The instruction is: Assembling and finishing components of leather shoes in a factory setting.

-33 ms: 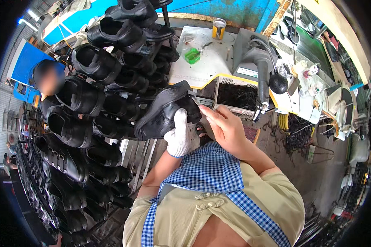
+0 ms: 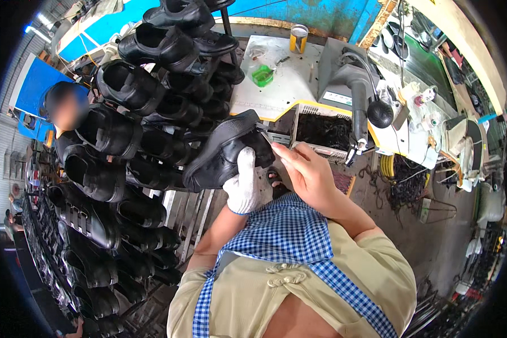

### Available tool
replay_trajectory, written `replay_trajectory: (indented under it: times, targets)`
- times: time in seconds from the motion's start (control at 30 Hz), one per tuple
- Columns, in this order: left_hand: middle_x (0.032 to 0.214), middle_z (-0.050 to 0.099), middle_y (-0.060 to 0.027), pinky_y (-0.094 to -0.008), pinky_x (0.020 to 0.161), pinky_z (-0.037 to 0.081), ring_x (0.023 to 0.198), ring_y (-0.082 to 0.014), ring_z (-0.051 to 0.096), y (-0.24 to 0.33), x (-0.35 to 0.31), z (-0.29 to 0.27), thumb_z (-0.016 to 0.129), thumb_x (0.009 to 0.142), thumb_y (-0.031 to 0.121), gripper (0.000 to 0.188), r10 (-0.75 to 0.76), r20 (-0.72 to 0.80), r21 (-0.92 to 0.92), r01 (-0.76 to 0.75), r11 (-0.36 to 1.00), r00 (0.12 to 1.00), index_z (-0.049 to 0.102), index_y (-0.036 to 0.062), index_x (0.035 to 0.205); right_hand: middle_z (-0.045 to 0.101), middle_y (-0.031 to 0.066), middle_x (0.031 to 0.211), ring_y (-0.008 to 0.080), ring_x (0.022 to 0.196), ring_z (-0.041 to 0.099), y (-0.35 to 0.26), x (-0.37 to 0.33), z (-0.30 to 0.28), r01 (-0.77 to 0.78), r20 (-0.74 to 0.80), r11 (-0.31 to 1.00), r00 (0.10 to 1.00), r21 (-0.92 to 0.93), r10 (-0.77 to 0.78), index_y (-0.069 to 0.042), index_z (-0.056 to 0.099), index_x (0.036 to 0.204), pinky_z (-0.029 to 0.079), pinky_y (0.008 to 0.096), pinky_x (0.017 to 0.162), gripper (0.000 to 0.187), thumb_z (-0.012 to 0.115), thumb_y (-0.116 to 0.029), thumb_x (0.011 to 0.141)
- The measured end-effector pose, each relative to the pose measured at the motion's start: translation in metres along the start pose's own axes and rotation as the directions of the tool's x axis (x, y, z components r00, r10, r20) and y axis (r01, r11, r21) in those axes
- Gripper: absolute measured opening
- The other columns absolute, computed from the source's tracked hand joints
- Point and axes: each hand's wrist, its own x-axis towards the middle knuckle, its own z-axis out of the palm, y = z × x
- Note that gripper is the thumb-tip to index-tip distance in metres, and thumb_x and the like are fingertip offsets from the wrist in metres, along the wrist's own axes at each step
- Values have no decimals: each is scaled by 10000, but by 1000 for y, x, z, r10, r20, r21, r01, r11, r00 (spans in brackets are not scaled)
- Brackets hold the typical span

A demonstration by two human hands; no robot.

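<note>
In my left hand [image 2: 244,183], which wears a white knit glove, a black shoe [image 2: 222,152] is gripped, its textured sole edge turned up and to the left. The gloved thumb lies against the shoe's upper. Bare, my right hand [image 2: 307,172] is at the right end of the shoe, fingers bent and fingertips drawn together. A thin pale sliver shows between the fingertips and the shoe; its kind is too small to tell. The palm side of the right hand is partly hidden.
Racks of black shoes [image 2: 110,132] fill the left side, close to my left arm. Ahead stands a white table [image 2: 281,84] with a can [image 2: 298,39], a green piece [image 2: 262,75] and a grey machine [image 2: 343,79]. A crate [image 2: 324,107] holds dark scraps. Another person is at far left.
</note>
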Motion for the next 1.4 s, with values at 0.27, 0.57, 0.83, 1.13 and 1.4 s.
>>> replay_trajectory:
  times: [0.27, 0.57, 0.83, 1.13, 1.4]
  targets:
    - [1223, 599, -86, -332, 956, 480, 1081, -184, 587, -15, 16, -13, 548, 971, 100, 304, 133, -73, 271, -109, 956, 988, 555, 15, 1262, 507, 107, 755, 222, 596, 518, 12, 8, 23, -29, -67, 998, 997, 51, 32, -98, 610, 1274, 420, 296, 537, 399, 601, 15, 891]
    - [1187, 614, -47, -313, 953, 452, 1047, -143, 574, -27, -15, -4, 589, 959, 159, 305, -25, -81, 280, 47, 959, 996, 598, 26, 1233, 617, 127, 859, 192, 757, 607, 35, 38, 11, -68, -105, 972, 990, 224, 94, -21, 602, 1237, 489, 276, 715, 315, 547, 9, 928]
    - [1195, 611, -90, -312, 742, 561, 971, -175, 634, -3, -5, -6, 500, 1004, 191, 331, -164, 115, 251, 131, 959, 980, 525, 33, 1294, 601, 65, 856, 62, 694, 574, 31, 33, 10, -210, 37, 855, 975, 475, 219, -26, 470, 1039, 457, 221, 563, 290, 703, -96, 882]
    - [1008, 658, -40, -254, 758, 509, 856, -106, 605, 1, 24, -14, 549, 983, 259, 313, -207, -35, 222, 210, 952, 978, 619, 11, 1161, 620, 30, 742, 152, 589, 587, 13, 11, 3, 151, 211, 872, 938, 466, -275, -52, 545, 1103, 454, 281, 525, 255, 597, -26, 855]
    - [980, 684, -65, -280, 719, 533, 823, -145, 651, 11, 36, -28, 638, 916, 262, 318, -458, -71, -126, 447, 885, 886, 646, 14, 1114, 623, 94, 770, 257, 629, 613, 55, 17, -53, -39, -42, 999, 998, 29, 40, -141, 634, 1218, 477, 353, 554, 332, 650, -95, 890]
